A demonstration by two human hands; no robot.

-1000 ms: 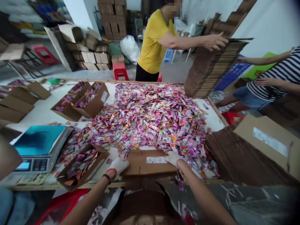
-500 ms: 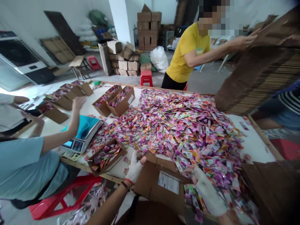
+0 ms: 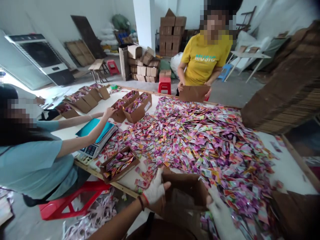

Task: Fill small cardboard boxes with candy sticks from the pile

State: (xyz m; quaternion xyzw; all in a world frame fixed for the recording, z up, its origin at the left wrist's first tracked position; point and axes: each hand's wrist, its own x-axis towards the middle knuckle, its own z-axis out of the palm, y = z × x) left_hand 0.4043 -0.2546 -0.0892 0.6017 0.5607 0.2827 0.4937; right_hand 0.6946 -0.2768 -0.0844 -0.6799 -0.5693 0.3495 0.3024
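Both my hands wear white gloves. My left hand [image 3: 155, 190] grips the left wall of a brown cardboard box [image 3: 186, 190] at the near table edge. My right hand [image 3: 220, 213] holds the box's right side, low in view. The box stands opened up with its mouth facing me, just in front of a big heap of pink, purple and orange sachets [image 3: 200, 143] spread across the white table [image 3: 287, 166].
A person in a light blue shirt [image 3: 32, 163] at left reaches toward filled boxes [image 3: 135, 108] over a scale [image 3: 96, 140]. A box with sachets [image 3: 118, 165] lies left of mine. A person in yellow [image 3: 205, 61] holds a flat carton opposite. Flat cardboard stacks [image 3: 285, 96] stand right.
The box went from lying flat on the table to opened up between my hands. My view swung left. The person in yellow let go of the cardboard stack and now holds a flat carton.
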